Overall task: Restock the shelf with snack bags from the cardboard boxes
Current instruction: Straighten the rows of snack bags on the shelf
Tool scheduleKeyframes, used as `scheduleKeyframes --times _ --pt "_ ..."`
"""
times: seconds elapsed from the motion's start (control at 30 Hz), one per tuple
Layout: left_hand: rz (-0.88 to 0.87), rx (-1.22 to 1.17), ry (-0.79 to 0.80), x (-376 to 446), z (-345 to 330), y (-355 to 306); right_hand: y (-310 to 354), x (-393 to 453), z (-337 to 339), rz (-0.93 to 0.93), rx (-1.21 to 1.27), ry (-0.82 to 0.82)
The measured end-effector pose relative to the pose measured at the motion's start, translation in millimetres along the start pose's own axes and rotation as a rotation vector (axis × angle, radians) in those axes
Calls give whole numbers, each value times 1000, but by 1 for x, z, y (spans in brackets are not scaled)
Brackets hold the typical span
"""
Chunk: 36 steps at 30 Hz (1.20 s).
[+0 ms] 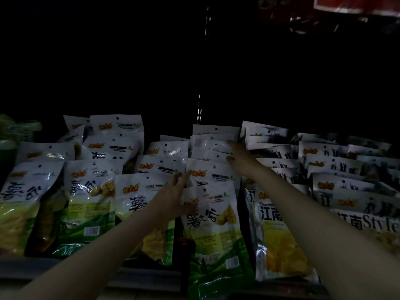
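A dark shelf holds rows of white-and-green snack bags (213,215) standing upright and leaning back. My left hand (176,191) reaches into the middle row. Its straight fingers lie against the left edge of the bags just behind the front bag. Farther back in that row, my right hand (237,155) has forefinger and thumb around the right edge of a rear white bag (213,146). To the right stand rows of white-and-yellow snack bags (279,232). No cardboard box is in view.
More green snack bags (88,198) fill the rows on the left, up to the shelf's front lip (65,269). A slotted upright (199,109) runs up the dark back wall. Red packaging (355,5) hangs at the top right. Most of the upper view is black.
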<state>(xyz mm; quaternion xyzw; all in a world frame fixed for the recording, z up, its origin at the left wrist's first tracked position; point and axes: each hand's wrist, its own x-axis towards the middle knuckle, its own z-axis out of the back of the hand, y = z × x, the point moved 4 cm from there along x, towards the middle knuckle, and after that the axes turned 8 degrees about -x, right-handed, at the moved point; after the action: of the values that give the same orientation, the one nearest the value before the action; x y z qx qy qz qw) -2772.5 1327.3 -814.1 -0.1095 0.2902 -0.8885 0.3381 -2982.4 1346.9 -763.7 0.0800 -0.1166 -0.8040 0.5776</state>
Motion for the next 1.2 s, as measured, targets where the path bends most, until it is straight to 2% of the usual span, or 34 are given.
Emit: scheduleKeyframes --times 0.2,0.33,0.4,0.47,0.57,0.63,0.73,0.87,1.03,1.2 --pt "115 -288 -116 30 0 -1 -1 17 -4 -69 59 -119" --pt "178 -468 -217 44 0 -5 -1 22 -5 -23 140 -106" --pt "175 -623 -262 50 4 -6 0 24 -6 12 139 -122" --pt "123 -678 -288 59 9 -9 2 27 -3 39 139 -160" --pt "31 -561 -355 78 24 -12 5 40 -2 68 113 -203" --pt "-30 -350 -375 92 30 -12 11 48 -7 80 118 -203" --pt "-31 50 -254 110 24 -10 19 49 -14 141 90 -222" --pt "5 351 -231 116 18 -11 11 40 -13 144 -45 -253" --pt "6 449 -254 115 17 -11 -1 35 3 3 -210 -374" --pt "116 440 -286 118 28 -1 -4 38 2 -90 -276 -353"
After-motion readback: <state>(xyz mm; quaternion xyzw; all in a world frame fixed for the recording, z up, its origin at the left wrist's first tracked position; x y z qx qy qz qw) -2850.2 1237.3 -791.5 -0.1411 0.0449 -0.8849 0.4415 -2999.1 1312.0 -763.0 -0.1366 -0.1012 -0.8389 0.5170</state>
